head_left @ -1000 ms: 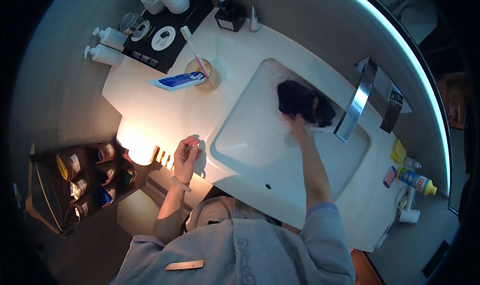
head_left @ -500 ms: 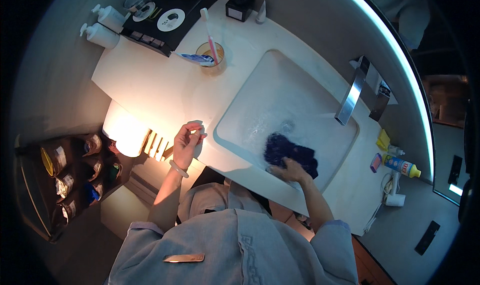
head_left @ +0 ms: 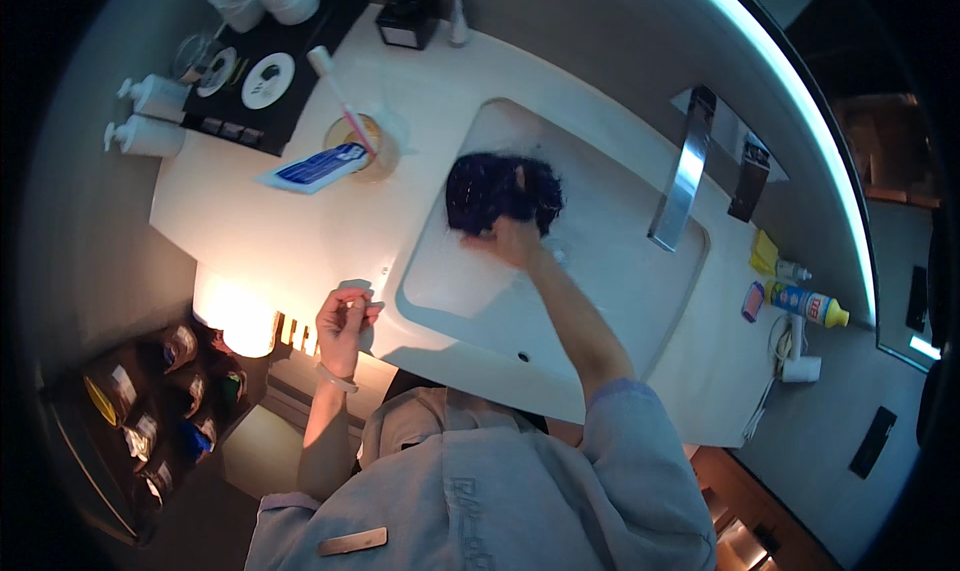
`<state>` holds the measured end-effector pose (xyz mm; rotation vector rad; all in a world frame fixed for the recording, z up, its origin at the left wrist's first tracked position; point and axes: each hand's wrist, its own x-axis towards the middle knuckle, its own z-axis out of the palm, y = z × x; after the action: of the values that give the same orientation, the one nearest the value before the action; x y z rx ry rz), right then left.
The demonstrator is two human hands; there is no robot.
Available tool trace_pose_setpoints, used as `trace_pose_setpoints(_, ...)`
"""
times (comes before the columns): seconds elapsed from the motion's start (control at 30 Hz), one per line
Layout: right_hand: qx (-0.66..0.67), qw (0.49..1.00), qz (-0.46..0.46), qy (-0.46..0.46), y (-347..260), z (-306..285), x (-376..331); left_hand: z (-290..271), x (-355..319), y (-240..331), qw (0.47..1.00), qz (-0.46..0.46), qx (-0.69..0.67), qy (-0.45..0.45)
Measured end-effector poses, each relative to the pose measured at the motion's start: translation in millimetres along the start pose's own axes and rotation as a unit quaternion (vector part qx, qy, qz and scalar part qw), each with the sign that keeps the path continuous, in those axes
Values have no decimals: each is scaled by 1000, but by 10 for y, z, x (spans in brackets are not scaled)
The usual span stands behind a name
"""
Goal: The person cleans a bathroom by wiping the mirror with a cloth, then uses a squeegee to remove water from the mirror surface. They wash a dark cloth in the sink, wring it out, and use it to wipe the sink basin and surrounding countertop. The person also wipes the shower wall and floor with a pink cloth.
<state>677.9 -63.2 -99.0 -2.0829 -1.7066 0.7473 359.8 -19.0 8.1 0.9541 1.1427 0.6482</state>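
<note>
Currently the right hand [head_left: 512, 239] presses a dark cloth [head_left: 500, 189] against the sink [head_left: 600, 301] basin's far left wall; the left hand [head_left: 345, 316] grips the counter's [head_left: 290, 231] near edge. Wide scrubbing could splash water towards the toothpaste tube [head_left: 318, 167].
</note>
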Motion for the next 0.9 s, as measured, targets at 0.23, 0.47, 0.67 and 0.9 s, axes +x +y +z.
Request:
trace_pose_setpoints(0.23, -273, 948, 95, 136, 1145, -567, -372, -8, 50, 40, 1000, -14, 23, 9)
trace_pose_setpoints(0.47, -371, 902, 217, -24, 1252, -910, -1216, -20, 54, 54, 1000, -18, 13, -8)
trace_pose_setpoints(0.67, -351, 884, 260, -164, 742, -1003, -1820, -70, 41, 47, 999, -13, -4, -43)
trace_pose_setpoints(0.9, -57, 932, 286, -217, 35, -449, -2180, -121, 60, 74, 995, -15, -55, -83)
